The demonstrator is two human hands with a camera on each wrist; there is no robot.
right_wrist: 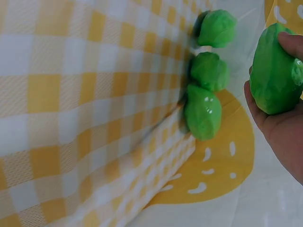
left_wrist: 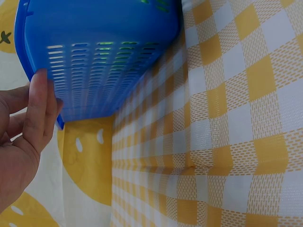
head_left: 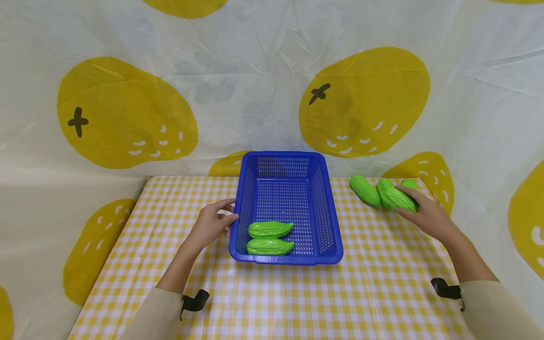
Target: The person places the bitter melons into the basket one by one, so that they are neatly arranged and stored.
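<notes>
My right hand (head_left: 427, 217) grips a green toy bitter melon (right_wrist: 272, 71), thumb on one side and fingers on the other. In the right wrist view that melon is apart from three more bitter melons (right_wrist: 203, 113) resting at the table's back right. At the left side of a blue plastic basket (head_left: 284, 259), my left hand (head_left: 211, 223) touches the rim with its fingertips, the fingers loosely extended. Two bitter melons (head_left: 270, 246) lie side by side in the basket's near left part, tips pointing right.
A yellow-and-white checked cloth (head_left: 297, 302) covers the table. Behind and beside it hangs a pale curtain (head_left: 255, 104) with large yellow fruit prints, close to the melons at the back right. The basket stands mid-table towards the back.
</notes>
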